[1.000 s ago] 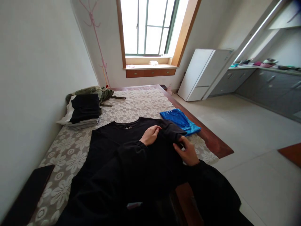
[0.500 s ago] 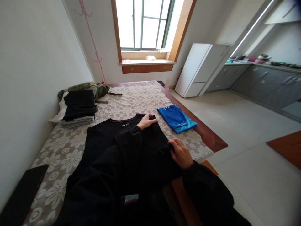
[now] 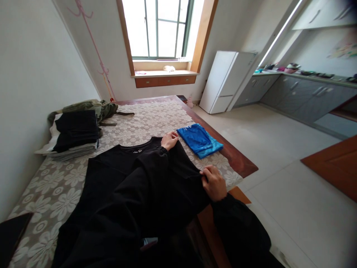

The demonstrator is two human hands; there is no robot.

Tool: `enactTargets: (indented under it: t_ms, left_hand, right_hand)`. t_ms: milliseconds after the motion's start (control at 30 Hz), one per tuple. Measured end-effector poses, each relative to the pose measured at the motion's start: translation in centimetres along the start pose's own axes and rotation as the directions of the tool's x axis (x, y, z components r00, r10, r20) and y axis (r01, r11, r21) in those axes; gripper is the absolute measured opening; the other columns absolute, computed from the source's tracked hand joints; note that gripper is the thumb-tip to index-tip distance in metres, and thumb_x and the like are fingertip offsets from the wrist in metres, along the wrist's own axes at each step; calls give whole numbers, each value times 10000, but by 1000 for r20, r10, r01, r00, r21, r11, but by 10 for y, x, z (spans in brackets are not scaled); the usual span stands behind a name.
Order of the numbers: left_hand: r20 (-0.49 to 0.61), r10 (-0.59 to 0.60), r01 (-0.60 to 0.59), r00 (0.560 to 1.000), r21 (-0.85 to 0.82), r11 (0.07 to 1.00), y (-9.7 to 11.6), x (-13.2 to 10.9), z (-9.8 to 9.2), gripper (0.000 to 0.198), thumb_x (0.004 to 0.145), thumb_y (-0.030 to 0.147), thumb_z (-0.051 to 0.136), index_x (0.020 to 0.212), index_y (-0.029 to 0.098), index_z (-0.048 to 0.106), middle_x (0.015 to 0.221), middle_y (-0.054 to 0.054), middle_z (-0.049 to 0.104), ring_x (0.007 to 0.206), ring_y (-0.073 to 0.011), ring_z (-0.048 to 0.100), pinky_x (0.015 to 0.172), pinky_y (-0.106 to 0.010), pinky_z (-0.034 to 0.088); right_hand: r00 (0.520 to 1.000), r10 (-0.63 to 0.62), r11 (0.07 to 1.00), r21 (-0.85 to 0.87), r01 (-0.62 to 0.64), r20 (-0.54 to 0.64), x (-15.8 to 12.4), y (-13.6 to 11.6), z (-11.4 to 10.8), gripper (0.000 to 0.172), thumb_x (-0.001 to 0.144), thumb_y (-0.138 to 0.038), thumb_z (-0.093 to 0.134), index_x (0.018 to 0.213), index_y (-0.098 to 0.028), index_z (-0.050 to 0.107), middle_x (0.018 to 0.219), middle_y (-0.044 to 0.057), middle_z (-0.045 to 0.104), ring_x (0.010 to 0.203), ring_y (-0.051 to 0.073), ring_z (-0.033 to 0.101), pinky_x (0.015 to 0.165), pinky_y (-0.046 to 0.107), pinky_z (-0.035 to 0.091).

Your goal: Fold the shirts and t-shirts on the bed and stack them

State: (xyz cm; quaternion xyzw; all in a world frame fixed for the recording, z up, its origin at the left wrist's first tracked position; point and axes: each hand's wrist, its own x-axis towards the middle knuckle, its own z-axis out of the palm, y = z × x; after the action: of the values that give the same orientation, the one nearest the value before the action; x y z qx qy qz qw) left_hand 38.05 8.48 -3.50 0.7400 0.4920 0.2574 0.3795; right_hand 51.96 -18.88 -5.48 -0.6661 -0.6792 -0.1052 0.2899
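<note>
A black T-shirt (image 3: 108, 167) lies spread on the table, its collar with a small white print facing the far side. My left hand (image 3: 170, 140) pinches the shirt at the shoulder right of the collar. Lower down on the right, my right hand (image 3: 214, 183) grips the shirt's side edge, its fingers curled into the cloth. My black sleeves cover much of the shirt's middle and hem. Just beyond my hands, a folded blue garment (image 3: 196, 138) lies near the table's right edge.
A lace-patterned cloth (image 3: 150, 119) covers the wooden table. At the left stand a pile of folded clothes (image 3: 76, 128) and a green backpack (image 3: 96, 108). A dark flat object (image 3: 13, 234) lies at the near left. Beyond are a white fridge (image 3: 220, 80) and a pink coat stand (image 3: 90, 35).
The view has turned slightly to the right. My right fingers have closed more tightly on the shirt's side, and the cloth between my hands looks more stretched.
</note>
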Motion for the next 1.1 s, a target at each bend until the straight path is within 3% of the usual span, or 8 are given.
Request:
enactTargets:
  t_ms: [167,367,467,567,667,800,933,1100]
  left_hand:
    - [-34,33,-31,999,67,997,2,-4,2,134,861,295,675,975,262,737,972,-27,784,991,-229,700,914,-332,491]
    - [-4,107,-107,994,61,992,-1,-3,1,176,871,277,657,1031,266,729,957,-14,781,938,-208,702,893,-320,498]
    - [23,152,-153,988,34,988,-5,-1,-3,217,870,217,638,1066,258,723,959,-4,780,894,-177,705,865,-291,505]
    - [4,158,-158,987,19,987,-8,0,-3,223,883,186,606,1073,240,711,982,-16,780,905,-175,707,854,-287,508]
    - [-34,139,-139,990,19,990,-10,-2,1,193,894,198,602,1050,244,705,1013,-26,784,944,-199,708,866,-313,502]
    - [-53,121,-120,991,24,992,-9,-6,4,155,905,252,632,1038,274,707,1039,-15,791,1009,-230,706,903,-341,487]
    - [-23,113,-113,993,20,993,-7,-6,2,201,887,322,690,1084,284,707,1030,-11,797,1031,-244,709,922,-349,487]
    - [60,147,-148,987,10,989,-10,-1,-3,321,812,286,767,1129,281,717,1051,-10,794,1032,-231,709,933,-331,503]
  right_hand:
    - [995,-75,996,45,72,59,-2,8,-9,180,942,-150,517,828,-259,604,963,75,671,936,257,611,832,398,506]
    - [949,301,944,114,-311,96,1,16,-5,31,878,-260,558,861,-251,583,753,26,644,699,228,622,655,356,478]
    - [922,376,914,128,-385,92,3,14,1,37,867,-286,559,862,-252,572,659,-2,599,607,214,595,595,337,446]
    - [950,311,940,143,-309,7,1,11,4,60,861,-217,531,898,-251,563,782,31,673,655,218,623,643,355,482]
    - [986,158,974,169,-149,-43,-3,10,2,152,857,-125,500,911,-258,550,1031,80,714,886,248,682,794,389,533]
    - [998,32,998,52,-35,63,-1,11,-10,189,864,-85,509,904,-260,565,1112,98,690,1036,287,649,884,431,535]
    - [985,-57,998,-28,63,162,8,8,-18,265,877,-118,556,1098,-246,626,1220,113,664,1122,313,607,938,468,513]
    - [941,-233,972,35,231,245,14,6,-14,236,934,-102,487,942,-236,681,1014,96,692,992,264,609,904,424,498]
